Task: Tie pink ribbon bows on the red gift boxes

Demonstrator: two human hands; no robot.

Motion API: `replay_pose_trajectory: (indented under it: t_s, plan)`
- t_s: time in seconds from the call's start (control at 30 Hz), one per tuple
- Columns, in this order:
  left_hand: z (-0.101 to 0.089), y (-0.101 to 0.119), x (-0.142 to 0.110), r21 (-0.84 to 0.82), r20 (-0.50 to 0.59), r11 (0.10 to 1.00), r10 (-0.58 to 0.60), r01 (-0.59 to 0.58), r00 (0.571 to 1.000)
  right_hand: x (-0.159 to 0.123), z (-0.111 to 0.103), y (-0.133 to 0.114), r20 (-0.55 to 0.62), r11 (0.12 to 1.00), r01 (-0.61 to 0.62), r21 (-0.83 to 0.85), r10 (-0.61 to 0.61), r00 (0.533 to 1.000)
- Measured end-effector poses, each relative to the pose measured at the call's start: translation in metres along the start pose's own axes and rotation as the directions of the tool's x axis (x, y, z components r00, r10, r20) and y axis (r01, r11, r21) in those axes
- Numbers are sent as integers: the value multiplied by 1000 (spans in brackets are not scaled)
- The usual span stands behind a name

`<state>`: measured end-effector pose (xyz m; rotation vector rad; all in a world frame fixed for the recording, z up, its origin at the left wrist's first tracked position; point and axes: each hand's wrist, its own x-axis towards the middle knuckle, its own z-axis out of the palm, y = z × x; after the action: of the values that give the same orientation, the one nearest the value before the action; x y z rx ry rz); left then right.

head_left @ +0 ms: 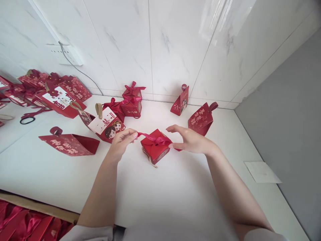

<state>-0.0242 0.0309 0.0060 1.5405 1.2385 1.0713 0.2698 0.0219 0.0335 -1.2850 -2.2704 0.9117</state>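
In the head view a small red gift box (155, 154) sits on the white table in front of me, its folded top closed. A shiny dark-pink ribbon (150, 136) crosses the top and is looped at the middle. My left hand (122, 142) pinches one ribbon end between thumb and fingertips, pulled out to the left of the box. My right hand (190, 139) is at the box's right side with fingers apart, the thumb close to the ribbon's other side. A twisted cream cord (152, 163) hangs at the box's lower left edge.
Red triangular boxes with loop handles stand around: one at left (72, 144), a printed one (110, 125), and two at right. Bow-tied boxes (132, 105) stand by the tiled wall. Scissors (28, 119) lie left. A carton (40, 207) of red boxes is lower left.
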Motion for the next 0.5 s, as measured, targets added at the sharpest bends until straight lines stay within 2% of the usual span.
replay_pose_trajectory:
  t_s: [0.1,0.23,0.33,0.43,0.5]
  plan:
    - [-12,-4,5,-247,-164,968,-87,44,983,6,10,2,104,997,-69,45,64,992]
    - [-34,-6,9,-372,-384,928,-140,-14,912,2,3,5,53,997,-82,-4,82,995]
    - [-53,-9,9,-331,-504,942,-124,-59,855,-6,-8,7,6,995,-79,-57,79,997]
    - [-68,-11,5,-206,-591,978,-102,-27,800,-12,-16,8,-17,986,-89,-144,87,996]
    - [-74,-8,0,-150,-607,989,-88,-6,790,-15,-18,8,-58,973,-107,-203,97,994]
